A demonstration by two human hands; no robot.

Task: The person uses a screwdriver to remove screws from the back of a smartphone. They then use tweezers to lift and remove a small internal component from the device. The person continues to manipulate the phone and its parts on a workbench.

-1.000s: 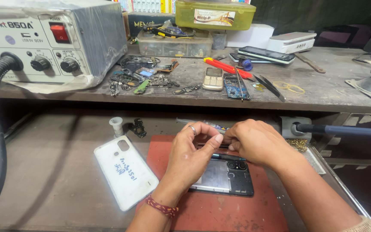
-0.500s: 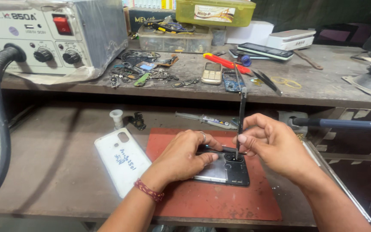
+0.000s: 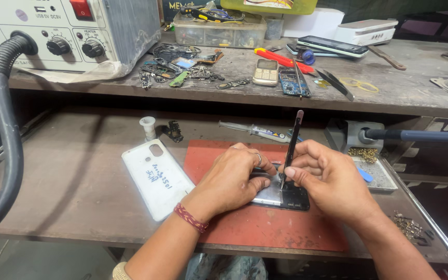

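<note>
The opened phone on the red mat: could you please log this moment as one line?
left hand: steadies opened phone | right hand: holds thin tool upright, tip on phone | red mat | white back cover left

clear plastic box (image 3: 219, 32) top centre; white box (image 3: 315, 23) beside it; dark phone screen (image 3: 333, 45) upper right.

Both forearms are bare, with no sleeves reaching into view from the head camera. The left hand (image 3: 232, 179) wears a thin, pale metal ring on one finger, and a braided dark red thread band circles its wrist; further up that arm, at the bottom edge, a strip of light, cream-coloured band or cuff shows. The right hand (image 3: 333, 181) carries no ring, band or watch that can be seen.
</note>
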